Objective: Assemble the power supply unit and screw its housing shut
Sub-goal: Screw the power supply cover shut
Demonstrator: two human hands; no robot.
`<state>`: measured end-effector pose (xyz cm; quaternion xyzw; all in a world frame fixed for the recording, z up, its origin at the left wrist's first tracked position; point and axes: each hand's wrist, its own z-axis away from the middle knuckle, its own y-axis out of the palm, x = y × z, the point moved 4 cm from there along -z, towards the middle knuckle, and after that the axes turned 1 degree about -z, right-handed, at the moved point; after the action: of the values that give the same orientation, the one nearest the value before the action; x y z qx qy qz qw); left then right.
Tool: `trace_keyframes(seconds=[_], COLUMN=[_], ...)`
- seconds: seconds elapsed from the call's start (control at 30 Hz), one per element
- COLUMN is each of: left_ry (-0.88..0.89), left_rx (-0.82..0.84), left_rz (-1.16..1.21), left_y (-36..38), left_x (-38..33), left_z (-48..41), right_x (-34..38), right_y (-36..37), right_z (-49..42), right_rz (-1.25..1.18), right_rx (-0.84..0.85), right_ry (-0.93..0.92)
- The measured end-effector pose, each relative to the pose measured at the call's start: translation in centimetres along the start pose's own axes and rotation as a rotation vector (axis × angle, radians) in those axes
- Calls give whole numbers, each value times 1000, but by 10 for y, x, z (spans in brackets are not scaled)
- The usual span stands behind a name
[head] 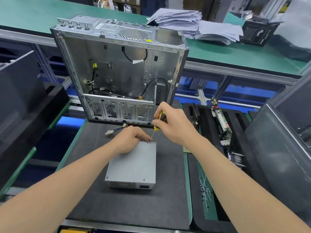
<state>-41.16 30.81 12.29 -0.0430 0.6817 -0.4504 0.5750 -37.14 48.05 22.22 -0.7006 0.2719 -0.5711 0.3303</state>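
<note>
Power supply unit (133, 165), a plain grey metal box, lies flat on the black mat (134, 207) that covers the counter (188, 199). It sits in the middle of the view, with its socket face turned toward the person.

At the far left a dark panel (15, 98) leans beside a black foam tray (50, 105). Nearer the middle, a cable bundle (116, 129) with a white plug rests on the mat just beyond the unit's far edge.

The left hand (129, 140) rests on the far part of the unit's lid. Its fingers (143, 136) are curled, and their tips are closed on a small screw (149, 141) at the lid's far right corner. The lid itself lies directly under these fingers.

A screwdriver (159, 121) with a yellow and black handle slants down from the upper right, and its thin shaft meets the screw. The right hand (175, 125) holds it above and just right of that corner. Its fingers (159, 109) are wrapped tight round the handle and stay clear of the housing.

Behind both hands an open computer case (117, 68) stands on the mat with its bare metal inside facing the person and black cables hanging in it. Behind the case, on the farther counter, lie paper stacks (185, 19).

To the right, loose screws (205, 190) are scattered on a green strip. Farther right, circuit boards (220, 121) stand on edge in slots of black foam.
</note>
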Motion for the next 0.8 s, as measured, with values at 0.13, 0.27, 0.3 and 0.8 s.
trace_keyframes(seconds=[0.13, 0.27, 0.3, 0.8], left_ry=[-55, -86, -94, -54], left_rx=[13, -1, -9, -129], left_rz=[-20, -30, -26, -19], left_y=[1, 0, 0, 9], left_x=[5, 5, 5, 0], left_z=[-1, 0, 1, 9], right_x=[2, 9, 13, 49], right_y=[1, 2, 2, 4], right_z=[-1, -3, -4, -21], right_rz=[8, 36, 58, 242], right_rx=[26, 133, 180, 351], right_ry=[5, -29, -53, -161])
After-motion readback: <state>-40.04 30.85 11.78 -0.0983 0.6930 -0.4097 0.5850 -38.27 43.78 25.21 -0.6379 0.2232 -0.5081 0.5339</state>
